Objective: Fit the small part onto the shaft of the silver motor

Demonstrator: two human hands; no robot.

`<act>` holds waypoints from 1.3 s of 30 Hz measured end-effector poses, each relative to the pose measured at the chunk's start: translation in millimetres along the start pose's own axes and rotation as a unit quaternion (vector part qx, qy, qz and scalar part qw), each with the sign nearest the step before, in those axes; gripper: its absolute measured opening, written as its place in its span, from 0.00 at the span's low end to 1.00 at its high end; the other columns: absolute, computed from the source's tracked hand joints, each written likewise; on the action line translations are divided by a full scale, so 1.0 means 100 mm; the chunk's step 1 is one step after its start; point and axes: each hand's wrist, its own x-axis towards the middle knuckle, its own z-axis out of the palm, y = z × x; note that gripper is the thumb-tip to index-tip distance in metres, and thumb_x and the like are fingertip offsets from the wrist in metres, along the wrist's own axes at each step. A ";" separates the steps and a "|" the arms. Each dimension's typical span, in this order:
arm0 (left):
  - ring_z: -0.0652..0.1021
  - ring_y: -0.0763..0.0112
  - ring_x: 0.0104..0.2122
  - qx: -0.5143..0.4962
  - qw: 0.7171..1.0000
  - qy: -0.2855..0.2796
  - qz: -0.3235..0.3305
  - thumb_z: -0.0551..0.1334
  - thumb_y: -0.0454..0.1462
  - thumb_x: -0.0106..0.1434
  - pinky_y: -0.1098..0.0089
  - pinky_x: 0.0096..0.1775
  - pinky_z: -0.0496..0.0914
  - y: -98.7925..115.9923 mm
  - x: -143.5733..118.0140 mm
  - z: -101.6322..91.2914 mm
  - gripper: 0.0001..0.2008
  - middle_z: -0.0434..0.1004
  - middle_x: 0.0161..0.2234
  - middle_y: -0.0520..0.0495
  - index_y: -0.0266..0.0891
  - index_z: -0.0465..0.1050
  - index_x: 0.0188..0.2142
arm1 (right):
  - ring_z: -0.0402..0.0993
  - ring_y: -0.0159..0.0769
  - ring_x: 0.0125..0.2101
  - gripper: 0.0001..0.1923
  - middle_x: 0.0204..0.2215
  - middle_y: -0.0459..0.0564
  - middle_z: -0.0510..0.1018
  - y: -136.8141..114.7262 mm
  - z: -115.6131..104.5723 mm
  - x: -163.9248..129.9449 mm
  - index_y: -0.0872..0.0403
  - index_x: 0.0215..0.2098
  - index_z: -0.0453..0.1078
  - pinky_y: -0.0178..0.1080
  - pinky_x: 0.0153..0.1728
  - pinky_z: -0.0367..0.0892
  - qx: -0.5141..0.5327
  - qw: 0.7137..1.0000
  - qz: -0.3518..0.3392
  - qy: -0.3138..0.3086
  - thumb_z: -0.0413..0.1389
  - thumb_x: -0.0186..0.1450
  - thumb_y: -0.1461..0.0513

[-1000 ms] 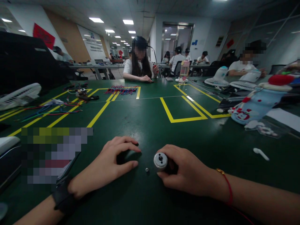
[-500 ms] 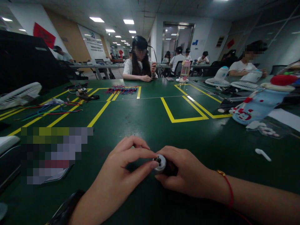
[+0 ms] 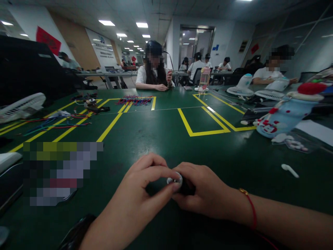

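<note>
A small cylinder [image 3: 170, 180] with a silver-grey end and a dark body is held just above the green table in front of me. My right hand [image 3: 203, 189] is wrapped round its dark body, which the fingers largely hide. At the silver end, the thumb and index fingertip of my left hand [image 3: 145, 189] close in a pinch and cover much of the end face. Whether a tiny part is also between those fingertips, I cannot tell.
Coloured wires [image 3: 62, 121] lie left, and a wire bundle [image 3: 135, 100] farther back. A blue tumbler [image 3: 283, 114], small fans [image 3: 240, 90] and a white earbud [image 3: 290, 170] are on the right. Across the table sits a person [image 3: 154, 69]; a clear bottle [image 3: 204, 80] stands nearby.
My left thumb and index finger have moved slightly inward over the silver end, hiding more of its face. The right hand keeps its hold; the view has shifted slightly.
</note>
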 end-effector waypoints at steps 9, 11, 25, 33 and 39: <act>0.73 0.70 0.37 -0.019 1.000 -0.001 -0.021 0.63 0.36 0.63 0.70 0.39 0.67 -0.05 0.02 0.00 0.06 0.69 0.36 0.53 0.49 0.78 0.38 | 0.64 0.30 0.28 0.10 0.31 0.44 0.71 -0.02 -0.01 0.00 0.54 0.38 0.67 0.33 0.27 0.56 -0.006 1.000 0.001 0.002 0.59 0.59 0.61; 0.73 0.69 0.38 -0.028 0.999 -0.020 -0.028 0.62 0.37 0.64 0.69 0.40 0.67 -0.03 0.02 0.00 0.07 0.69 0.37 0.52 0.49 0.78 0.39 | 0.65 0.31 0.29 0.11 0.32 0.44 0.71 -0.02 -0.01 0.00 0.54 0.39 0.67 0.33 0.28 0.57 -0.004 1.000 -0.002 0.004 0.59 0.58 0.61; 0.70 0.70 0.29 -0.120 0.962 0.062 -0.237 0.56 0.48 0.66 0.71 0.31 0.63 -0.69 0.00 -0.22 0.14 0.71 0.30 0.54 0.44 0.75 0.40 | 0.67 0.32 0.31 0.15 0.36 0.45 0.73 -0.02 -0.06 -0.03 0.53 0.43 0.69 0.34 0.32 0.61 0.030 0.999 0.021 0.003 0.60 0.58 0.62; 0.70 0.71 0.28 -0.134 0.961 0.060 -0.236 0.58 0.48 0.65 0.72 0.30 0.63 -0.68 0.04 -0.21 0.14 0.71 0.29 0.53 0.42 0.76 0.40 | 0.67 0.32 0.32 0.14 0.36 0.45 0.73 -0.01 -0.06 -0.02 0.53 0.42 0.68 0.34 0.32 0.61 0.033 0.999 0.018 0.006 0.60 0.58 0.63; 0.73 0.67 0.32 -0.069 0.976 0.064 -0.194 0.57 0.45 0.66 0.69 0.34 0.66 -0.55 0.02 -0.22 0.13 0.74 0.31 0.51 0.41 0.76 0.38 | 0.67 0.33 0.31 0.13 0.35 0.46 0.73 -0.03 -0.06 -0.02 0.54 0.42 0.68 0.35 0.31 0.61 0.023 0.999 0.024 0.003 0.59 0.58 0.63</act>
